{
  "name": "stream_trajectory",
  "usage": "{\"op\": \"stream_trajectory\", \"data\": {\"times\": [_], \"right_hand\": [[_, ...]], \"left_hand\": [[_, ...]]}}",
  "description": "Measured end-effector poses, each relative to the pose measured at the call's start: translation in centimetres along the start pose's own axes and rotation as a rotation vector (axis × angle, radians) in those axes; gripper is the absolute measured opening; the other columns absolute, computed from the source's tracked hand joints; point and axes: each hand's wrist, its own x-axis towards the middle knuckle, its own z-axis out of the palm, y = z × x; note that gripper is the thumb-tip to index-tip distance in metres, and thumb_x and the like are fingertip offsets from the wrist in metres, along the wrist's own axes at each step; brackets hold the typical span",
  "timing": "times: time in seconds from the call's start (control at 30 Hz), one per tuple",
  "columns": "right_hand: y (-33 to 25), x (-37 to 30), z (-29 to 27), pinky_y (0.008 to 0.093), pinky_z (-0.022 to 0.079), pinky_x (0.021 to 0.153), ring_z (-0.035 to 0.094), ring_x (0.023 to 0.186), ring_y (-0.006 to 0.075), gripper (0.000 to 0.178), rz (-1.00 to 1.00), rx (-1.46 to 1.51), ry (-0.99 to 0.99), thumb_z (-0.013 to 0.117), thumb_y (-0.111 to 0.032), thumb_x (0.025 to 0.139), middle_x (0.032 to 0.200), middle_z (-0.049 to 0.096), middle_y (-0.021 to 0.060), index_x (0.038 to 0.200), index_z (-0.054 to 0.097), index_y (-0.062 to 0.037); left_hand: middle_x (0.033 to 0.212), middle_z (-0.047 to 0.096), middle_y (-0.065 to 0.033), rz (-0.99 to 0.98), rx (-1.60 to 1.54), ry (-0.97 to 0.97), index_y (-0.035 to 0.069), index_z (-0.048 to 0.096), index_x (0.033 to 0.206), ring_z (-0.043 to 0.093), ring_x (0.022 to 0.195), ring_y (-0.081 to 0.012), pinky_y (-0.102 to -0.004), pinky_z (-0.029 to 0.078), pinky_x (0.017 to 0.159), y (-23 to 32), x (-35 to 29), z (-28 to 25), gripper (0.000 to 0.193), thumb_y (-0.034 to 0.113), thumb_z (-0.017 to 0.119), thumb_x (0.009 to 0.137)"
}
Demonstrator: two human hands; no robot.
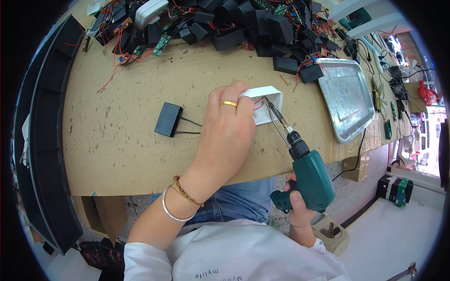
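My left hand point(229, 122) is closed around a white plastic housing point(273, 94), steadying it on the cardboard-covered table. Red wires point(258, 104) show inside the housing's open face. In my right hand point(300, 208) is a green gun-shaped soldering iron point(313, 180), its pistol grip wrapped by my fingers. The iron's thin metal tip reaches into the housing near the red wires; whether it touches them I cannot tell. Left of my hand lies a black box point(168, 120) with two black leads running under my fingers.
Across the far side lies a heap of black boxes point(229, 40), green circuit boards point(162, 43) and red wires. A shiny metal tray point(335, 100) sits at the right. Along the left edge stands a long black bin point(49, 117). The iron's black cord point(357, 157) trails off right.
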Motion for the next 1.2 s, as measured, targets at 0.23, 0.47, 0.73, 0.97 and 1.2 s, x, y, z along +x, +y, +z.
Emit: {"op": "stream_trajectory", "data": {"times": [0.23,0.47,0.73,0.97,1.2], "right_hand": [[0.2,-0.06,-0.16,0.0293,0.05,0.077,0.058,0.087,0.0131,0.046,0.004,0.003,-0.013,0.068,-0.017,0.085,0.111,0.062,0.0097,0.124,0.054,0.0004],[0.2,-0.17,-0.02,0.029,0.049,0.078,0.058,0.088,0.0126,0.044,0.043,0.018,0.0,0.068,-0.017,0.085,0.112,0.061,0.009,0.124,0.054,0.0002],[0.26,0.06,0.01,0.0282,0.049,0.079,0.057,0.09,0.012,0.042,0.006,0.011,-0.035,0.066,-0.011,0.085,0.112,0.059,0.0083,0.124,0.053,-0.0003],[0.49,-0.03,-0.08,0.0288,0.049,0.078,0.058,0.088,0.0127,0.044,0.029,0.007,-0.006,0.067,-0.014,0.085,0.112,0.06,0.0097,0.124,0.053,-0.0001],[0.28,0.08,0.05,0.0293,0.05,0.077,0.058,0.087,0.0127,0.046,0.009,-0.025,-0.016,0.068,-0.017,0.085,0.112,0.061,0.0098,0.125,0.053,0.0001]], "left_hand": [[0.114,0.05,-0.0199,0.003,0.0,0.004,-0.006,0.05,0.094,0.05,0.102,-0.0373,-0.0417,0.046,0.088,-0.06,-0.05,0.15,0.018,-0.003,0.058,0.078],[0.114,0.05,-0.02,0.001,-0.023,0.007,-0.006,0.05,0.094,0.049,0.102,-0.0377,-0.0421,0.046,0.088,-0.07,-0.06,0.15,0.018,-0.002,0.057,0.079],[0.114,0.05,-0.0197,0.0,-0.032,0.013,-0.006,0.05,0.093,0.049,0.102,-0.0376,-0.0414,0.046,0.087,-0.08,-0.02,0.19,0.016,-0.002,0.058,0.079],[0.114,0.051,-0.0184,-0.013,-0.036,0.034,-0.003,0.052,0.09,0.05,0.101,-0.0364,-0.0412,0.046,0.086,-0.08,-0.05,0.29,0.015,-0.004,0.06,0.078],[0.115,0.053,-0.0169,-0.037,-0.053,0.047,0.0,0.052,0.088,0.051,0.099,-0.0361,-0.0414,0.046,0.086,0.01,-0.05,0.35,0.015,-0.004,0.062,0.078]]}}
